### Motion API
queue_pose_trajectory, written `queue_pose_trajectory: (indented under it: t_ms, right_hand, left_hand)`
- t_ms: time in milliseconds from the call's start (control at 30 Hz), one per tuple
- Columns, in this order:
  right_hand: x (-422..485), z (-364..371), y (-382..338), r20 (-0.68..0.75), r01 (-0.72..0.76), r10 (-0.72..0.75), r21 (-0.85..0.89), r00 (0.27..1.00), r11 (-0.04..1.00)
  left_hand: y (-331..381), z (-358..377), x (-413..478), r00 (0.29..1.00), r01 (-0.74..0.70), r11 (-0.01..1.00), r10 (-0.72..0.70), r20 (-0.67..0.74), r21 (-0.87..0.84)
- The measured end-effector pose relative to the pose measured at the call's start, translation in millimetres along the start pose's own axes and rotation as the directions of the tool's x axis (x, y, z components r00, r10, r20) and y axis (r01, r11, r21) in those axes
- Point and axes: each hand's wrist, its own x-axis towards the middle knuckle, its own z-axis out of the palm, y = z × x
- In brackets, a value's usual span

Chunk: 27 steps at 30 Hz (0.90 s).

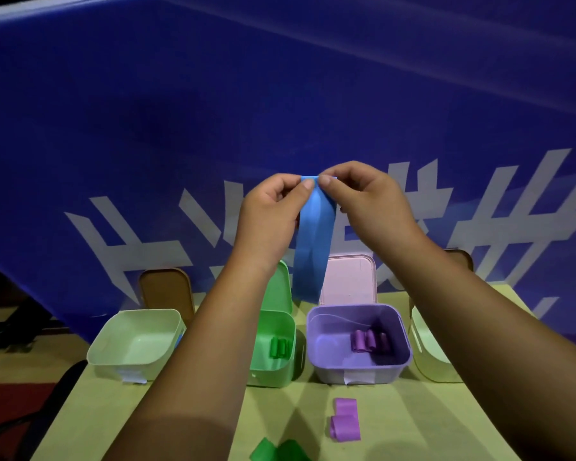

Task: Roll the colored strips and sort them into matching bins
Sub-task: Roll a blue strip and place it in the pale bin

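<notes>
A blue strip [311, 247] hangs straight down in mid-air above the bins. My left hand [273, 214] and my right hand [363, 201] both pinch its top edge, thumbs side by side. Below stand four open bins in a row: a pale one [113, 356] at the left, a green bin [281, 369] holding green rolls [279, 347], a purple bin [320, 364] holding purple rolls [368, 341], and a cream bin [426, 354] partly hidden by my right forearm. A loose purple strip [345, 419] and a green strip [278, 450] lie on the table in front.
The table [429, 427] has a yellow-green top. Lids lean behind the bins: a brown lid [167, 289], a green lid [280, 287] and a pink lid [350, 277]. A big blue banner with white characters [280, 111] fills the background.
</notes>
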Motion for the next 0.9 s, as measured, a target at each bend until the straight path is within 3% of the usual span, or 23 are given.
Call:
queue_pose_trajectory:
  t_ms: [167, 367, 533, 767, 900]
  right_hand:
    - [4, -2, 1, -0.033, 0.019, -0.017, 0.032, 0.999, 0.999]
    - [2, -11, 0, -0.012, 0.033, -0.032, 0.053, 0.999, 0.998]
    - [0, -20, 2, 0.009, 0.043, -0.044, 0.049, 0.999, 0.998]
    - [-1, -25, 5, 0.062, 0.015, -0.023, 0.121, 0.998, 0.992]
    - [0, -28, 9, 0.093, 0.005, -0.017, 0.128, 0.996, 0.992]
  left_hand:
    - [7, 4, -3, 1.000, -0.022, 1.000, 0.023, 0.003, -0.011]
    - [7, 6, -13, 0.997, -0.012, 0.988, 0.023, 0.068, -0.152]
    - [-4, 11, -16, 0.993, -0.055, 0.989, 0.068, 0.092, -0.135]
    - [-10, 22, -13, 0.978, 0.175, 0.976, -0.158, 0.137, -0.130]
    - [-16, 25, -14, 0.966, 0.221, 0.969, -0.202, 0.159, -0.110]
